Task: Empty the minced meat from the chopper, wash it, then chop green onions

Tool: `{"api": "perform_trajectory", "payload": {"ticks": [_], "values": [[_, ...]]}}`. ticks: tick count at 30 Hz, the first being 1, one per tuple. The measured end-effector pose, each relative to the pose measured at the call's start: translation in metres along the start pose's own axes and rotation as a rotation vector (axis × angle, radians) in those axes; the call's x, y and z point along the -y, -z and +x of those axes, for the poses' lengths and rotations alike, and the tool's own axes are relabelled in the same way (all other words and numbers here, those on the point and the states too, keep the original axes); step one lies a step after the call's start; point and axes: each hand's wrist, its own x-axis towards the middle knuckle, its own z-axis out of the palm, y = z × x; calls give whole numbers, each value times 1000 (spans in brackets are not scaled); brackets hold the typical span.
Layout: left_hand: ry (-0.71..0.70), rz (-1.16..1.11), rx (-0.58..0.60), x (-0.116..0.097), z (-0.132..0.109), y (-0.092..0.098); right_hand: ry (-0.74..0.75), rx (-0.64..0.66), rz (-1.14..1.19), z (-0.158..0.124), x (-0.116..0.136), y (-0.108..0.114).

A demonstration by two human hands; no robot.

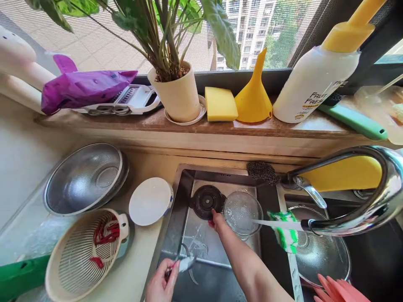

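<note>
My left hand (163, 279) is closed at the lower edge of the sink. Between its thumb and fingers is a small object with a whitish end (187, 263) and a dark part; its kind is unclear. Thin curved strips show just past it. My right hand (216, 219) reaches into the steel sink (182, 226). Its fingertips touch the near rim of a round black drain piece (206, 199), with the other fingers curled and partly hidden. Beside them, water from the chrome faucet (390, 188) runs into a clear glass bowl (242, 212).
Left of the sink are a white bowl (151, 201), metal bowl (85, 180) and colander (69, 251) with red chillies. A green-white cloth (285, 230) hangs on the divider. A steel strainer (324, 251) and pink rubber glove (338, 289) are right. The sill holds a potted plant (178, 94).
</note>
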Motion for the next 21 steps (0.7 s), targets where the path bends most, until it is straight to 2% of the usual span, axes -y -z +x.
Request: {"api": "perform_trajectory", "payload": {"ticks": [2, 4, 7, 9, 12, 15, 18, 21], "values": [[-3, -4, 2, 2, -2, 2, -98, -5, 114, 8, 8, -2], [-11, -2, 11, 6, -3, 4, -166, -16, 207, 3, 13, -2], [-37, 5, 49, 9, -4, 9, -188, -15, 336, -27, 16, 4], [-65, 21, 87, 5, -4, 12, -155, -15, 401, -52, 14, 15], [-107, 49, 109, -5, -6, 15, -65, -65, 457, -85, 6, 48], [-149, 17, 108, -15, -6, 8, 10, -167, 480, -102, -4, 95], [-186, -105, 138, -26, 1, -12, 40, -286, 501, -109, -9, 134], [-242, -202, 173, -45, 14, -41, 78, -374, 488, -114, -7, 151]]}}
